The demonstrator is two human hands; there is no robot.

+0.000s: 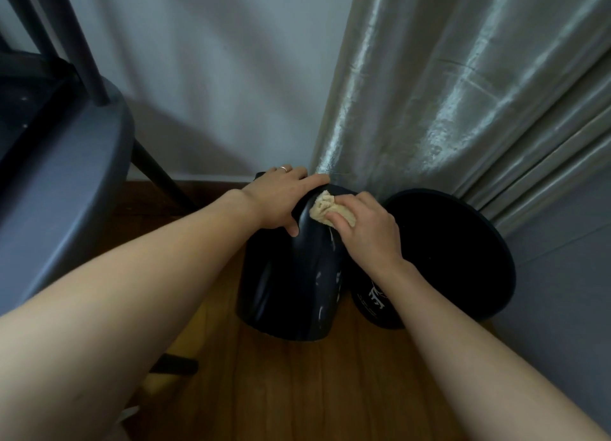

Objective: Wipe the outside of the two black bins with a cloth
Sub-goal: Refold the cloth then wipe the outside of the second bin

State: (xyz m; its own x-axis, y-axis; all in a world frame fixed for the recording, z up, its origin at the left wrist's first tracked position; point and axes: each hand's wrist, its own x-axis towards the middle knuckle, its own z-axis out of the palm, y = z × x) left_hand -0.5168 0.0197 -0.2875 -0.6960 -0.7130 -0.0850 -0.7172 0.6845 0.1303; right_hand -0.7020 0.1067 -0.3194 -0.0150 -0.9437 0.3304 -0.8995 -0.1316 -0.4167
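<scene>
Left hand grips the near bin; right hand presses cloth on it. Other bin's white lettering unreadable.

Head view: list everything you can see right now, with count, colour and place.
Left bin: one, black, on the floor at centre, pale streaks on its side.
Right bin: one, black, beside it, white print on its side.
Cloth: one, beige, pressed on the left bin.
Curtain: one, silvery grey, behind the bins.
Chair: one, dark grey, at left.
Floor: brown wood.
Wall: white.
Left hand: holds the left bin's rim, wears a ring.
Right hand: grips the cloth.
</scene>
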